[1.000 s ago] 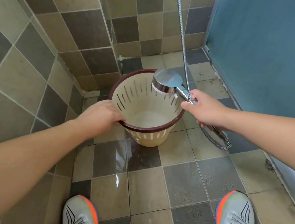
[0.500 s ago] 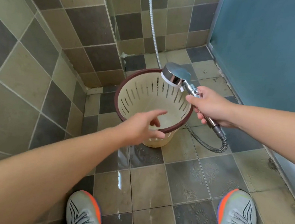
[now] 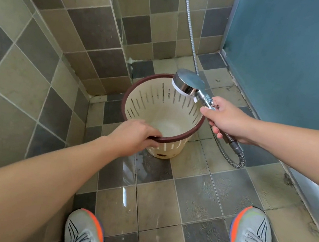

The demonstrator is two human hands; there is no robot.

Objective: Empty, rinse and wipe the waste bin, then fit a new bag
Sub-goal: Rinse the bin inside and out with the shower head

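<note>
Left hand (image 3: 135,136) grips near rim of cream slotted waste bin (image 3: 156,102) on tiled floor (image 3: 195,200) by wall corner; right hand (image 3: 225,119) grasps chrome shower head (image 3: 188,83) over bin's far rim. No readable writing.

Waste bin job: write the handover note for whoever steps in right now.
Left hand: grips the near rim of the waste bin, fingers curled over the brown edge.
Right hand: holds the shower head by its handle, head over the bin's far rim.
Bin stands on the wet tiled floor, no rubbish in it, a little water at the bottom.
Done: emptied, rinsing under way.
Left: finish the rinse, tip out the water, wipe, fit a new bag; none in sight.
</note>
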